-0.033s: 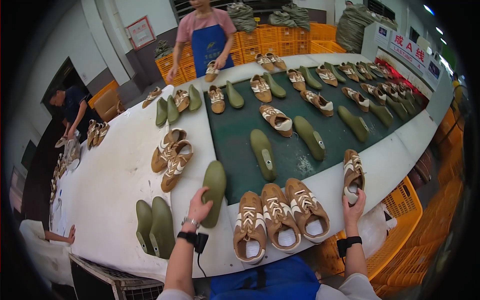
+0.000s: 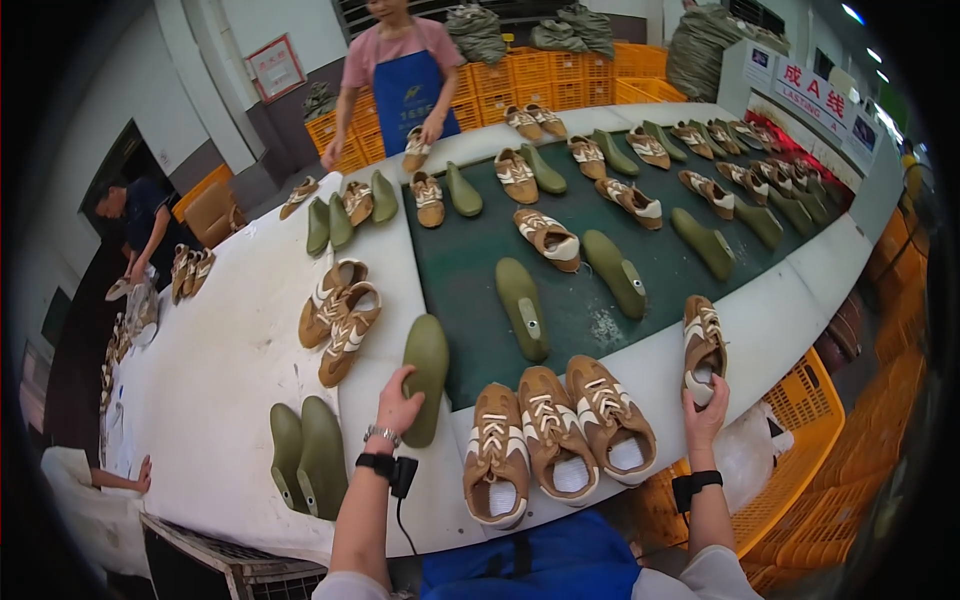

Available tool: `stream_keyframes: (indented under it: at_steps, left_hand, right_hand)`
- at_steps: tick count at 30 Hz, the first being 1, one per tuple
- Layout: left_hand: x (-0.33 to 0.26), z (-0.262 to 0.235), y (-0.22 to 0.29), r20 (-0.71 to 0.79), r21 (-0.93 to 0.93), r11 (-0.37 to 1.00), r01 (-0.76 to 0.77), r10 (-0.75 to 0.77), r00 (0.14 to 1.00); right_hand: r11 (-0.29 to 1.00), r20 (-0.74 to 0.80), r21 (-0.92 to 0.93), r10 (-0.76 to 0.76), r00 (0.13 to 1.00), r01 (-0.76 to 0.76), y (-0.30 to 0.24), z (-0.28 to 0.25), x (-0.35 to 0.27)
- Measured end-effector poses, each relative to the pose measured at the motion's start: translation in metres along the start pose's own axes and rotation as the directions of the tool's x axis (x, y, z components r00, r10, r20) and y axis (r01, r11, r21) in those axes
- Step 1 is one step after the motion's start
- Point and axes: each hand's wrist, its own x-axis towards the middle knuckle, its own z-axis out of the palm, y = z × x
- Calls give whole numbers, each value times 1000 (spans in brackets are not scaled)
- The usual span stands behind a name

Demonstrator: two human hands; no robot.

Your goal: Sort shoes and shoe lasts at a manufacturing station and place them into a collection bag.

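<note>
My left hand (image 2: 401,403) is closed around the lower part of a green shoe last (image 2: 427,365), tilted toe-up at the edge of the white tabletop. Over on the right, my right hand (image 2: 706,408) grips the heel of a brown and white sneaker (image 2: 704,330), its toe pointing away from me. Between my hands stand three matching laced sneakers (image 2: 545,415) side by side, heels toward me. Left of my left wrist lie two more green lasts (image 2: 322,450). A pair of brown sneakers (image 2: 350,335) leans together farther up the table.
A dark green belt (image 2: 465,330) carries rows of sneakers and lasts. Across it a person in a blue apron (image 2: 408,100) touches a sneaker. Another person bends at the far left; a third person's hand (image 2: 145,474) shows nearby. An orange crate (image 2: 815,400) stands below right.
The whole view shifts very slightly. Both my hands keep their holds. The far person's free hand has moved a little left and down.
</note>
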Motion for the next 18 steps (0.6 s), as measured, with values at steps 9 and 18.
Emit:
stream_keyframes:
  at_steps: [9, 18]
  left_hand:
    - [-9, 0, 3, -109, -53, 995, 84, -89, 990]
    - [-120, -18, -8, -203, 118, 991, 57, -32, 979]
  right_hand:
    - [999, 33, 48, -25, 999, 24, -7, -4, 11]
    - [939, 471, 343, -154, 869, -19, -135, -29, 112]
